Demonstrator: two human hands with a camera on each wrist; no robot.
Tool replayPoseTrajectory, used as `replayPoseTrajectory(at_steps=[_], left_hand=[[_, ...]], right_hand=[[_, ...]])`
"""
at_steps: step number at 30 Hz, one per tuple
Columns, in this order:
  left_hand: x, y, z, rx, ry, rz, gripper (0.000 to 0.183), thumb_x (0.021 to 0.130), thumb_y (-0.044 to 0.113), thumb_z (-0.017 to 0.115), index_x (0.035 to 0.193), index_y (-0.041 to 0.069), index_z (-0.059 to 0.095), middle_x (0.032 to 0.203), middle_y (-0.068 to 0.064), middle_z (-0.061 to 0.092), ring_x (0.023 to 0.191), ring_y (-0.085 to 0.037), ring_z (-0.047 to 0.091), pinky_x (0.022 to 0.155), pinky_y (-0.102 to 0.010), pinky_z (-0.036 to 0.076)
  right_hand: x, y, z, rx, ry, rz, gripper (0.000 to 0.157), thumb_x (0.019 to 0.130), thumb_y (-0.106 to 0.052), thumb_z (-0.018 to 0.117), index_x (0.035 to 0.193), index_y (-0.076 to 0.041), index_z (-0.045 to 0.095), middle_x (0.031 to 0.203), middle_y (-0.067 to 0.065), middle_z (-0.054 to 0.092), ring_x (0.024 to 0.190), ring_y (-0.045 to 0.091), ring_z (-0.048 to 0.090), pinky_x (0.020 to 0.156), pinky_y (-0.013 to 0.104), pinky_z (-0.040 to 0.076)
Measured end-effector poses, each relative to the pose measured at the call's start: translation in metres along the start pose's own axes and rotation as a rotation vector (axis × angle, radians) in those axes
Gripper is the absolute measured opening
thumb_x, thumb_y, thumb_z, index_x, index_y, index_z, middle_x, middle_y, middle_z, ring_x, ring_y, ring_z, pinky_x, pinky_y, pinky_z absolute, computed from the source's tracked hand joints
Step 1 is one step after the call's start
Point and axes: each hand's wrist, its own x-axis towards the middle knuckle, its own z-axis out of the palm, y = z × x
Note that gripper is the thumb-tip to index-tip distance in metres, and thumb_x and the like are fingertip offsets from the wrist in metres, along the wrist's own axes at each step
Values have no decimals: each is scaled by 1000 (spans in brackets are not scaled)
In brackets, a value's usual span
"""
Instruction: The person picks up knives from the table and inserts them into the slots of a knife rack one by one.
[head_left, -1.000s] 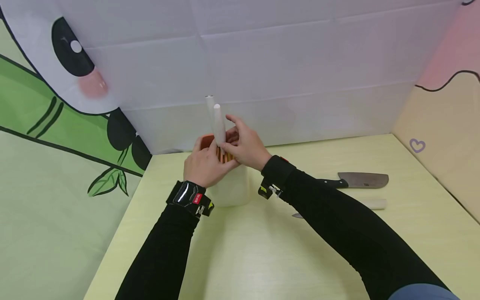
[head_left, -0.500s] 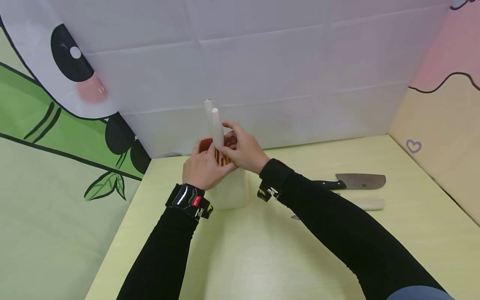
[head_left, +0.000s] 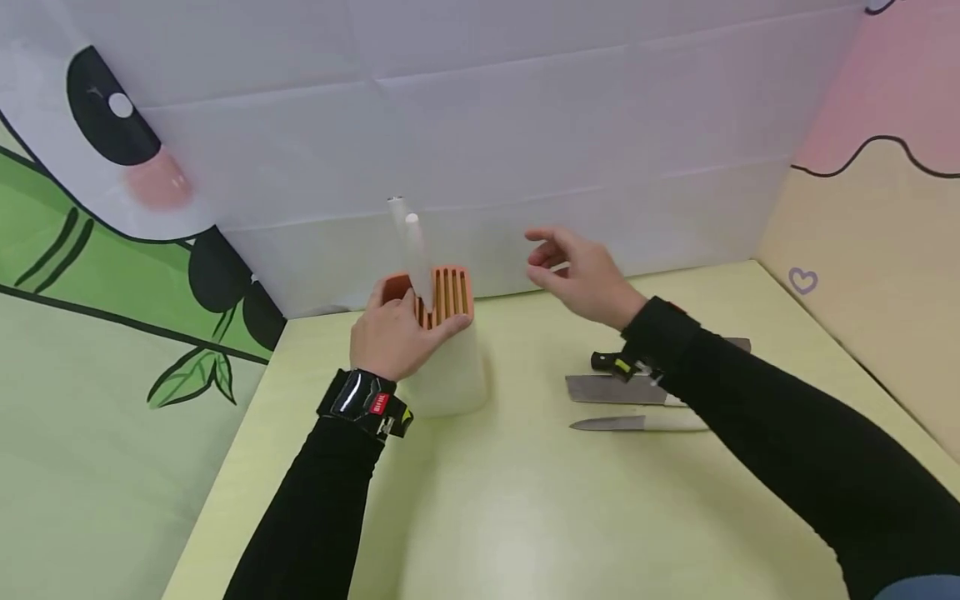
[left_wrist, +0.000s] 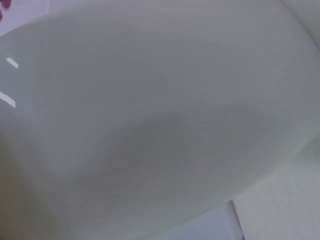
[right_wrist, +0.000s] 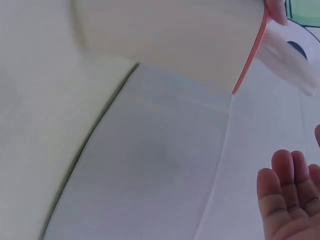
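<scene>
The left hand (head_left: 393, 340) gripped the knife block (head_left: 448, 375) beside two white handles (head_left: 418, 262). The right hand (head_left: 587, 279) hung loosely curled, holding nothing.

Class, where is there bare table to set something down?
Free: the table in front of the knife block, between left sleeve and right sleeve, and a strip between block and knives. Crowded: around the knives, which the right sleeve partly hides.
</scene>
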Motion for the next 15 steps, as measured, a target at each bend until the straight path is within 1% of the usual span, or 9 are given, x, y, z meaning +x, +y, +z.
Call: replayPoseTrajectory(at_steps=[3,6,7,10,12,14,15], left_hand=[[1,-7,-1,23,32,16,91,74,90,40,105,8,66,102,-10,68,125,-24,43,75,-46,51],[-2,-14,-1,69,77,44,89,76,87,44,101,5,66,98,-13,67,120,-29,48,81,-47,47],[-4,-16,-1,84,100,52,88,76,86,45,101,4,66,100,-14,67,119,-31,49,85,-48,45],[-15,-19,-1,109,204,82,83,78,80,52,97,0,66,103,-18,67,120,-35,50,93,-51,39],[-25,-18,-2,90,286,108,81,81,75,55,103,-3,65,108,-20,65,121,-38,50,97,-53,37],[-34,-16,0,56,366,148,79,83,69,57,111,-4,64,110,-21,63,118,-39,51,98,-53,37],[-38,-15,2,40,392,170,78,85,67,57,115,-6,62,110,-22,62,116,-40,51,100,-53,37]], right_hand=[[-24,19,-29,-89,-8,52,41,96,-12,63,135,-6,53,105,7,63,97,17,60,85,34,50],[-53,40,-47,-177,-42,105,37,97,-16,62,132,-6,55,103,5,64,95,16,59,83,35,51],[-63,46,-49,-198,-61,121,36,97,-17,62,131,-6,56,102,4,64,94,16,59,82,35,51],[-91,63,-52,-267,-120,131,32,97,-18,62,126,-6,59,98,2,65,91,15,61,80,34,52],[-110,71,-52,-303,-160,120,28,96,-15,64,122,-6,62,98,2,66,89,14,62,77,34,53],[-127,79,-51,-351,-195,97,27,93,-13,68,119,-6,64,99,1,66,89,14,62,76,36,53],[-135,82,-50,-372,-214,93,27,91,-13,69,117,-6,65,101,2,67,90,14,62,76,36,53]])
